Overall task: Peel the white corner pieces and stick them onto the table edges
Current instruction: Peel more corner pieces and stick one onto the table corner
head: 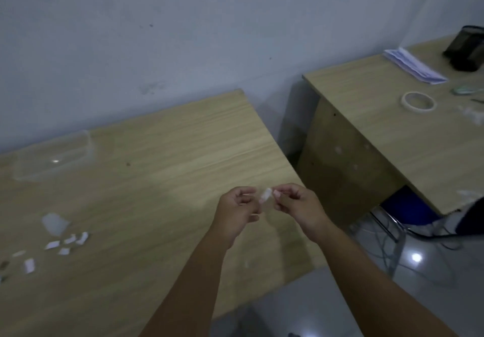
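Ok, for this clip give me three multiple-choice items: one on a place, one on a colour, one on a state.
1. Where is the roll of tape?
A. on the right-hand table
B. in the clear container
C. on the floor

2. What colour are the loose scraps at the near table's left?
A. black
B. white
C. red

3. What are the two hands doing?
A. resting flat on the table
B. both pinching one small white piece
C. lifting the container

Key: 1 A, the roll of tape lies on the right-hand table. 2 B, the scraps are white. 3 B, left hand and right hand pinch the white piece between them.
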